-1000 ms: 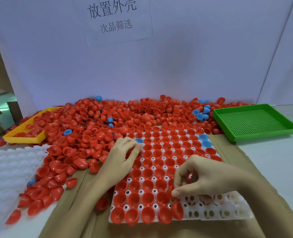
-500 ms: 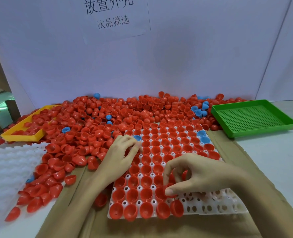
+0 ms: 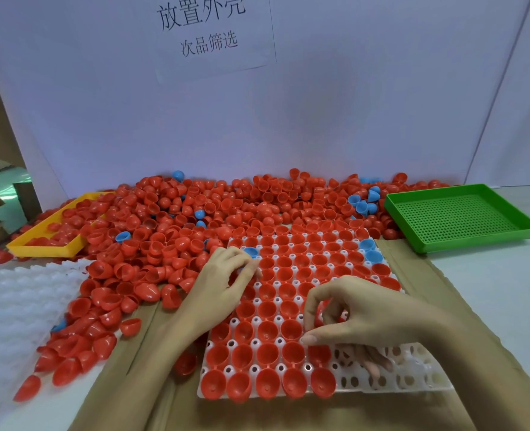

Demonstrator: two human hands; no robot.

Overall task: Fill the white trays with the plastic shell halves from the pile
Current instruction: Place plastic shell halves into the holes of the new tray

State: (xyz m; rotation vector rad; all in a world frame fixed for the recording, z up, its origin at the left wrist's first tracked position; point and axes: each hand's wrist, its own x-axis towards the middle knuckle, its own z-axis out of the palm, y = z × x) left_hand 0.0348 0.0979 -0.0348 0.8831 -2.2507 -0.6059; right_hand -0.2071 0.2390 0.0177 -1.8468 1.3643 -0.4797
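White paper sign reads "放置外壳 次品筛选".

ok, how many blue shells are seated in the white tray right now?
3. One blue shell sits at the far-left corner by the left hand; two more sit at the white tray's far-right edge. The hands may hide others.

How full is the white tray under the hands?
Mostly full: red and blue shells fill the white tray except empty cups at its near right corner.
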